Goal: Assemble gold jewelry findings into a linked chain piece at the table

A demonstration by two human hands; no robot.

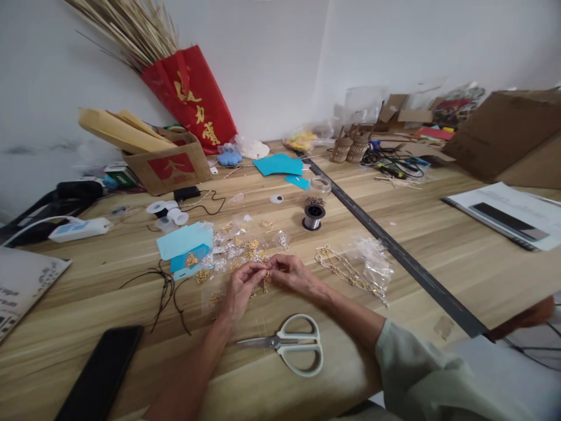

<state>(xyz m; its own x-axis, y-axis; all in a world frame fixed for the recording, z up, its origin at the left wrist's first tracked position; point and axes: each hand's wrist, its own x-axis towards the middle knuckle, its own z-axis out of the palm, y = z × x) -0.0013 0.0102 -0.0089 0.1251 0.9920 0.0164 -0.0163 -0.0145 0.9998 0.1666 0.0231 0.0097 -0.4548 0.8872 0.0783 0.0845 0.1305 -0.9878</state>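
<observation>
My left hand (243, 287) and my right hand (291, 272) meet at their fingertips over the middle of the wooden table. Both pinch a short gold bead chain (266, 282), which hangs down between them. Behind and left of the hands lie small bags of gold and silver beads (219, 251). Blue cards (184, 241) are at the left, one with orange-gold beads on it. Scissors (287, 344) with pale green handles lie in front of the hands, blades pointing left. To the right, finished-looking bead chains (346, 272) rest beside clear plastic bags (372, 263).
A wire spool (312, 217) and a jar of beads (319, 190) stand behind the hands. Black cords (165, 289) and a phone (103, 374) lie left. A long dark strip (394, 248) crosses the right side. Boxes and a red bag (193, 96) stand at the back.
</observation>
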